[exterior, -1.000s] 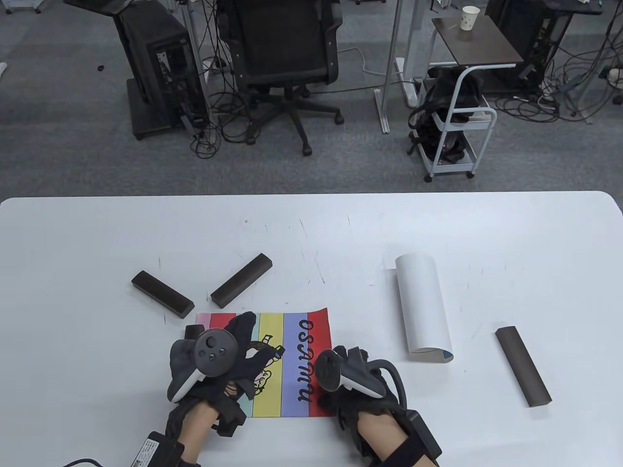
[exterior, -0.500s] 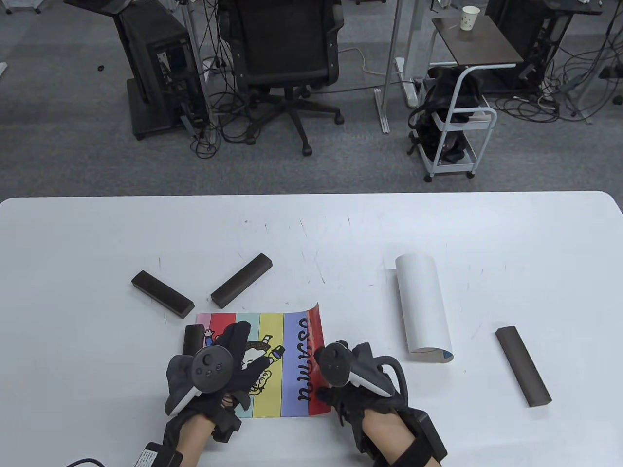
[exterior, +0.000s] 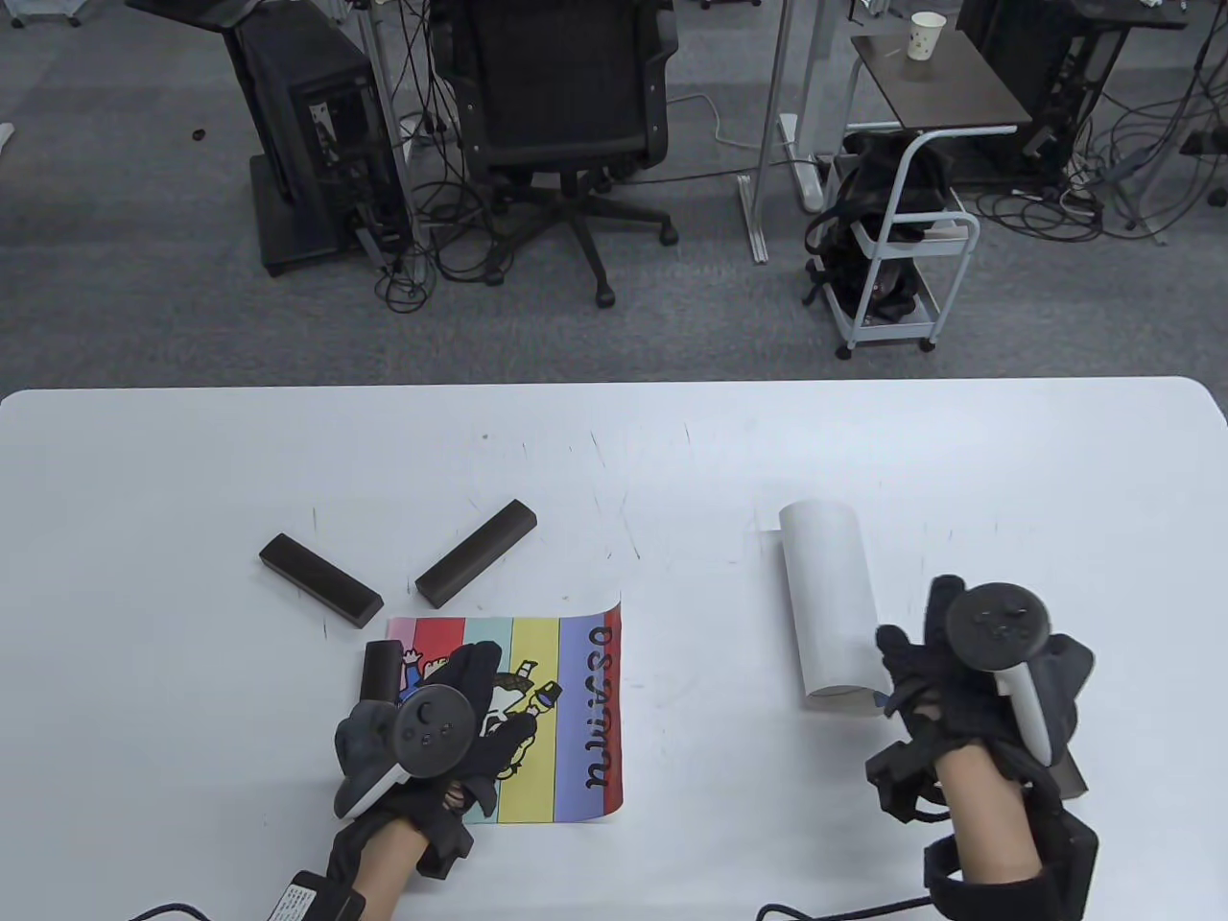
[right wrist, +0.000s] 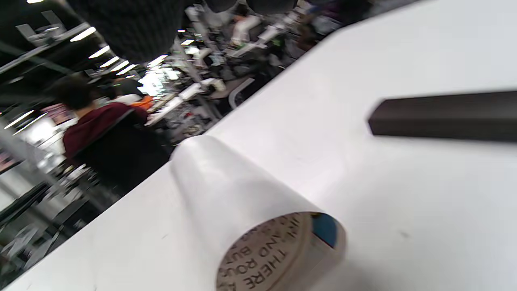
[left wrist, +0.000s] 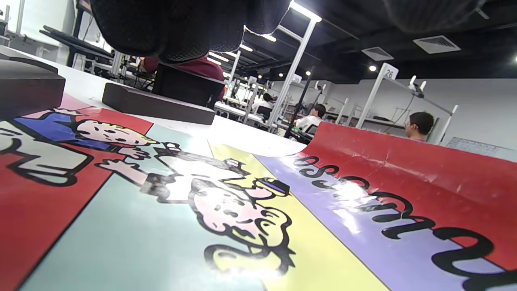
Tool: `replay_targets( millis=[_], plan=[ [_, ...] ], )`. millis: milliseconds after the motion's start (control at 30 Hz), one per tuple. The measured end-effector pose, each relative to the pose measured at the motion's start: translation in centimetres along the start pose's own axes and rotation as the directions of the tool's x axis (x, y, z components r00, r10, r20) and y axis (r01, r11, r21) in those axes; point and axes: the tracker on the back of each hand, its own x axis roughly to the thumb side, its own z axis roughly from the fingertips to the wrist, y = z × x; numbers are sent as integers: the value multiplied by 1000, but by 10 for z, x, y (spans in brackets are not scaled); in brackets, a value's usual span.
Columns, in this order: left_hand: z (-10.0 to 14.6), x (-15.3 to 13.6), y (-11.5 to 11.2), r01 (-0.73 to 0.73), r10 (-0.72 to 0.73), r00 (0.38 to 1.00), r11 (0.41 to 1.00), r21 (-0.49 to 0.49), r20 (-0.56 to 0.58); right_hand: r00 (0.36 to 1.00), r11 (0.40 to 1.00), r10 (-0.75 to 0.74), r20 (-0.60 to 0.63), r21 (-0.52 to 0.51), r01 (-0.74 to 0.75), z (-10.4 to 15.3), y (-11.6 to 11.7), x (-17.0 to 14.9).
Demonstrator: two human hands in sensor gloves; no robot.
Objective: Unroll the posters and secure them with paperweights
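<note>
The striped cartoon poster (exterior: 566, 710) lies unrolled near the table's front. My left hand (exterior: 470, 710) presses flat on its middle, fingers spread. A dark paperweight (exterior: 381, 670) lies on its left edge. The red right edge (left wrist: 404, 161) curls upward, held by nothing. My right hand (exterior: 921, 633) hovers open over the right paperweight (exterior: 1067, 779), holding nothing; that paperweight (right wrist: 444, 115) lies on the table. A rolled white poster (exterior: 833, 604) lies just left of that hand, its open end (right wrist: 278, 250) facing me.
Two more dark paperweights (exterior: 319, 580) (exterior: 475, 554) lie on the white table (exterior: 672, 460) behind the striped poster's left corner. An office chair (exterior: 561, 106) and a wheeled cart (exterior: 902, 249) stand on the floor beyond the far edge.
My right hand let go of the striped poster's right edge and moved right, to over the paperweight beside the rolled poster. The freed red edge curled up. The left hand stayed pressing.
</note>
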Motion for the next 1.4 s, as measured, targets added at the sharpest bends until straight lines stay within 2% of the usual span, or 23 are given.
replay_targets(
  millis=[100,200,300,400,467,700,867,1033,1133,1300,1400],
  plan=[
    [0,-1,-2,0,0,1000,1000,-11,-3,977,998,-69,-201,-9,68,-20,2,-42],
    [0,-1,-2,0,0,1000,1000,-18,-3,927,1000,-30,-375,-9,29,-33,11,-78],
    [-1,0,-3,0,0,1000,999,-32,7,839,999,52,-542,26,-45,-40,23,-111],
    [-1,0,-3,5,-4,1000,999,-38,7,774,992,125,-621,77,-98,-43,30,-127],
    [-1,1,-3,3,-3,1000,999,-41,8,759,989,145,-635,85,-117,-45,33,-130],
    [-1,1,-4,9,-8,1000,999,-49,6,709,947,267,-652,41,-319,-46,34,-120],
    [-2,1,-5,5,-4,1000,999,-44,9,719,939,270,-640,8,-345,-44,33,-116],
    [-3,2,-5,23,-23,1000,999,-36,18,768,937,246,-591,-56,-344,-37,29,-106],
    [-5,5,-3,40,-39,999,999,-24,30,820,939,230,-524,-101,-328,-32,21,-86],
    [-5,19,11,71,-72,995,997,29,64,912,936,232,-338,-179,-304,-17,2,-30],
    [-2,32,25,124,-133,987,988,94,92,943,927,264,-203,-217,-306,-5,-1,4]
  ],
)
